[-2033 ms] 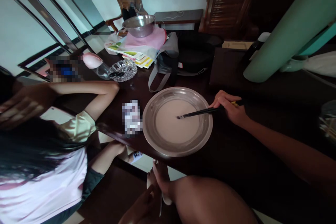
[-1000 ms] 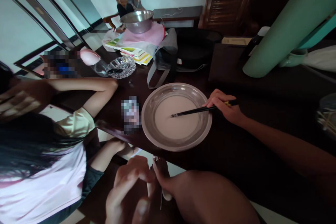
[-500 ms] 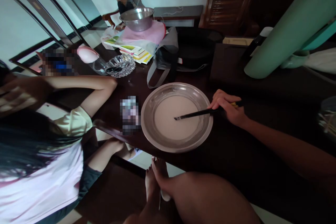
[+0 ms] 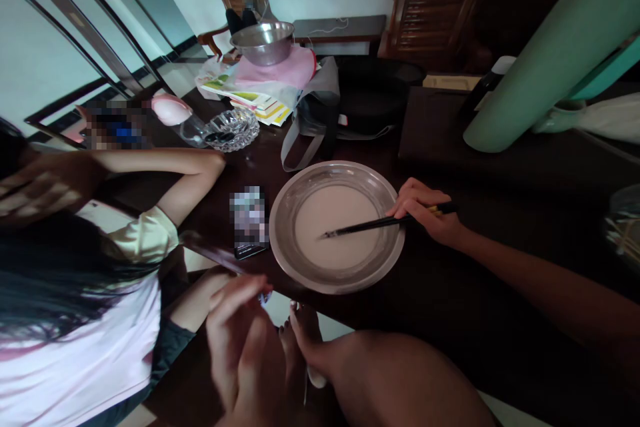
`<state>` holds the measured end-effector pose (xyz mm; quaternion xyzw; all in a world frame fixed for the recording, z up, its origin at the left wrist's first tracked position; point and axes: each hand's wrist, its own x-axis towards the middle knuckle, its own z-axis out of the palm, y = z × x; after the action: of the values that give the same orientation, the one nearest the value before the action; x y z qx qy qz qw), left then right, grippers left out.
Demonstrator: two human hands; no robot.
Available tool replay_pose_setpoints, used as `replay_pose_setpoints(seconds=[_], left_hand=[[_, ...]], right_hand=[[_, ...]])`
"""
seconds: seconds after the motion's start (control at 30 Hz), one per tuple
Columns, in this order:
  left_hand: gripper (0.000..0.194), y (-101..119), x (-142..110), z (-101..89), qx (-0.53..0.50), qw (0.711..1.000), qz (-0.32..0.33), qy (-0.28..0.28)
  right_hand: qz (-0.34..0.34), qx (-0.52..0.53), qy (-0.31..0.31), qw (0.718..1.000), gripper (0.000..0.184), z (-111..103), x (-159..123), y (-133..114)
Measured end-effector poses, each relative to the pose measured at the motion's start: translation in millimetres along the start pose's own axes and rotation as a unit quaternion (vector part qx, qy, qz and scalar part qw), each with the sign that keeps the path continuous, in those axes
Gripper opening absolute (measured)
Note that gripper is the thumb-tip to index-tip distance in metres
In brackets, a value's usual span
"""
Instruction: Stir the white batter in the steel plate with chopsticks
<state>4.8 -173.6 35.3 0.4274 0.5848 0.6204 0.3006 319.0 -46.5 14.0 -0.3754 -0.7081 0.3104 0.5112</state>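
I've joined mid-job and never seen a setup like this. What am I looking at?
There is no robot, only a person's bare hands, seen by a camera on their head looking forward and down. The right hand holds black chopsticks, tips at the pale liquid in a metal bowl. The left hand is raised near the edge of the dark table; I see nothing in it. A phone and a glass dish also lie there. Another person sits at the left.

Bare hands (image 4: 425,211), bare leg (image 4: 385,373), bare feet (image 4: 304,327)
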Motion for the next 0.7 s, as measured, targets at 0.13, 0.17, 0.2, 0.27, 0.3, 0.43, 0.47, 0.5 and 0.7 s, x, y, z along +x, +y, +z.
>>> replay_pose_setpoints(seconds=[0.13,0.17,0.2,0.27,0.3,0.43,0.47,0.5,0.7], left_hand=[[0.048,-22,14,43.1,-0.061,0.996,-0.053,0.036],[0.046,-28,17,48.2,-0.044,0.996,-0.071,0.021],[0.042,-33,19,50.7,-0.012,0.997,-0.073,0.002],[0.032,-39,21,51.0,0.045,0.996,-0.067,-0.04],[0.028,-40,21,50.4,0.054,0.996,-0.062,-0.046],[0.023,-44,21,57.9,0.0,0.997,-0.076,-0.03],[0.023,-46,23,62.7,-0.022,0.996,-0.086,-0.021],[0.023,-47,26,68.4,-0.044,0.994,-0.098,-0.011],[0.043,-52,58,99.8,-0.218,0.953,-0.197,0.067]], right_hand=[[0.02,0.015,0.072,0.997,0.036,-3,3,4],[0.02,0.022,0.071,0.997,0.038,-3,4,4],[0.017,0.025,0.058,0.998,0.039,-3,4,3],[0.012,0.016,0.018,1.0,0.038,-1,5,2],[0.01,0.006,0.005,1.0,0.036,-1,6,1],[0.002,-0.003,0.064,0.998,0.041,-5,10,4],[-0.005,0.01,0.084,0.996,0.043,-7,11,6],[-0.011,0.025,0.094,0.995,0.044,-8,11,7],[0.023,-0.002,0.04,0.999,0.038,-11,9,8]])
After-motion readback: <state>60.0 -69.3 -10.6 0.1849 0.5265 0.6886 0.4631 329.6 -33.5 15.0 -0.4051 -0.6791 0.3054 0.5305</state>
